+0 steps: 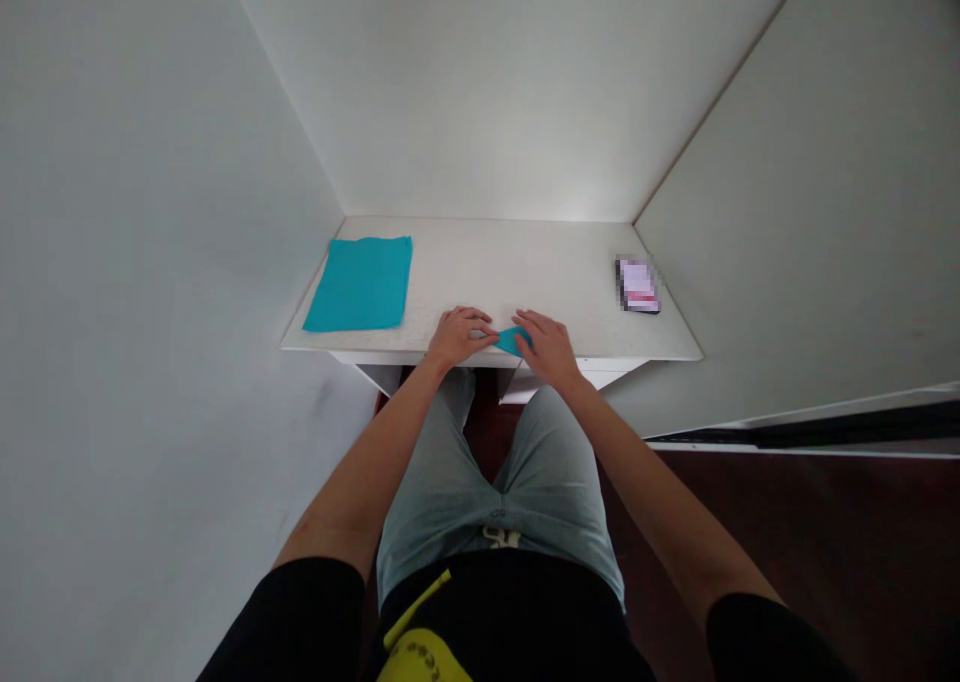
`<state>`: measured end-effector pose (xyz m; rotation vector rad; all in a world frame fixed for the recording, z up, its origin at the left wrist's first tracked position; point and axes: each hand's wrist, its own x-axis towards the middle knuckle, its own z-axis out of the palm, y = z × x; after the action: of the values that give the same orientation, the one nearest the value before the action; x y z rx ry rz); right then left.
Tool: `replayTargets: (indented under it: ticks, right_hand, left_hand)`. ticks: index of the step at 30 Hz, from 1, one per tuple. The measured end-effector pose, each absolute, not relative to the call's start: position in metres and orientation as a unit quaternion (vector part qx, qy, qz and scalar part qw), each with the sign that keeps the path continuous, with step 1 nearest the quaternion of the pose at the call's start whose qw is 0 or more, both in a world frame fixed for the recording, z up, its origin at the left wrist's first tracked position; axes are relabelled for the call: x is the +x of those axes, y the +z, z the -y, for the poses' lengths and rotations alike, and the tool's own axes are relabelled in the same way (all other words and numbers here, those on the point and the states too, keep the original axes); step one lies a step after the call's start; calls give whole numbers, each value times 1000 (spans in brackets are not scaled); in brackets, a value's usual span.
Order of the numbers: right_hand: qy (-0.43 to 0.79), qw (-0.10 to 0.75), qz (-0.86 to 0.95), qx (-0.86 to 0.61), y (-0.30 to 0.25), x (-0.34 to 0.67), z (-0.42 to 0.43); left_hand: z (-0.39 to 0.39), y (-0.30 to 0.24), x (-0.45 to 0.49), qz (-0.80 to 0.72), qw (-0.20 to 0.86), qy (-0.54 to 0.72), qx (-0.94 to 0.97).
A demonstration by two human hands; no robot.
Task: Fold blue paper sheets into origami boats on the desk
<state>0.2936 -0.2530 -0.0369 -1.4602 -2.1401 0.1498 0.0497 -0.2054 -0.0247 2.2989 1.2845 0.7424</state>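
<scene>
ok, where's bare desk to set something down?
Widest: white desktop between teal sheet and phone-like item, behind left hand and right hand. Smaller: front edge, right hand to right corner. Crowded: front middle, hands at small teal piece.

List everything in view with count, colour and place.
Large sheet: one, turquoise, desk's left side
Small piece: one, turquoise, between hands
Phone-like object: one, pixelated, pink and dark, desk's right
Desk: one, white, centre
Walls: three, pale grey, around desk
Strip: one, black, under right wall
Floor: one, dark red, below
Jeans: one pair, pale blue, before desk
Top: one, black and yellow, bottom
Forearms: two, bare, beside jeans
Left hand: one, bare, touching piece
Right hand: one, bare, touching piece
</scene>
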Motion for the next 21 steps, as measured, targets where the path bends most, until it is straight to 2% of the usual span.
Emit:
replayTargets:
  ticks: [6, 21]
  right_hand:
    - [71, 215, 832, -506, -52, 258, 274]
    - [59, 195, 825, -528, -54, 347, 265]
  left_hand:
    - [205, -26, 49, -468, 201, 273, 816]
    - [195, -30, 49, -479, 218, 246, 814]
